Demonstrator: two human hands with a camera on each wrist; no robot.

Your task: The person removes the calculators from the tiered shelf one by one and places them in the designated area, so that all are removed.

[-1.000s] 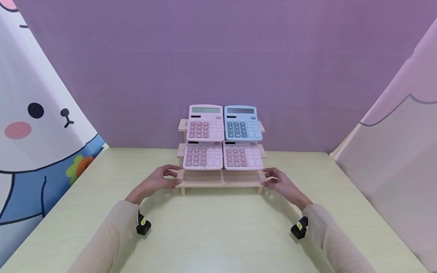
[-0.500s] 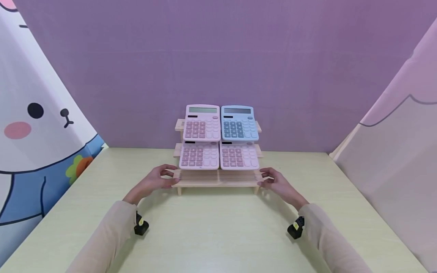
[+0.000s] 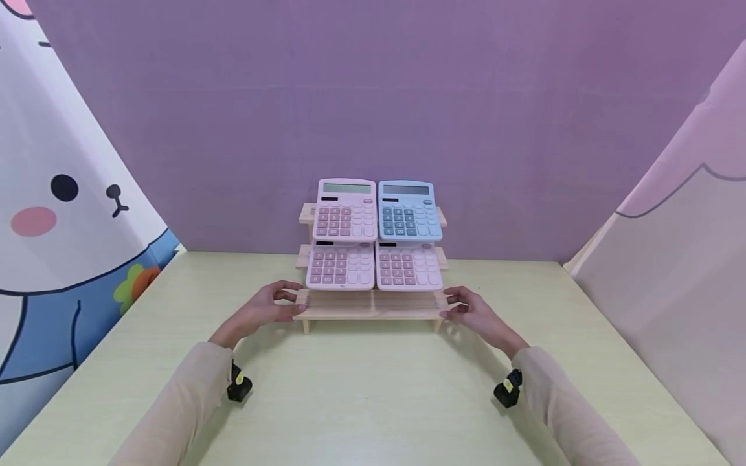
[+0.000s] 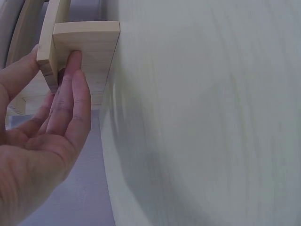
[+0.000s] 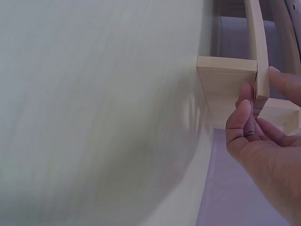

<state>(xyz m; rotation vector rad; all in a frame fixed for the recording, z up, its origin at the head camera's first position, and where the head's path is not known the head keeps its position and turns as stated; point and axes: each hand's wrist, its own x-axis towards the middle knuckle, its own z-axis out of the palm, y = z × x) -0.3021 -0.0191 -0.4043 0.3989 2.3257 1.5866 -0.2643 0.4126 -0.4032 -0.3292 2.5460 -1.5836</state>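
Four calculators [image 3: 345, 217], one rack [image 3: 345, 304]

Head view bright, evenly lit; soft shadows on table [image 3: 373, 382]; 2 wrist views duller, slightly hazy

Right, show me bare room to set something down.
Free: the table between the sleeves, in front of the rack, plus the bottom shelf between the left hand and right hand. Crowded: that shelf's gripped ends and the upper two shelves, mostly covered by four calculators.

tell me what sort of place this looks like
Probably a staged tabletop area, perhaps for recording or display: there's a purple backdrop, a cartoon-printed sheet at the picture's left, and a wooden rack of calculators.
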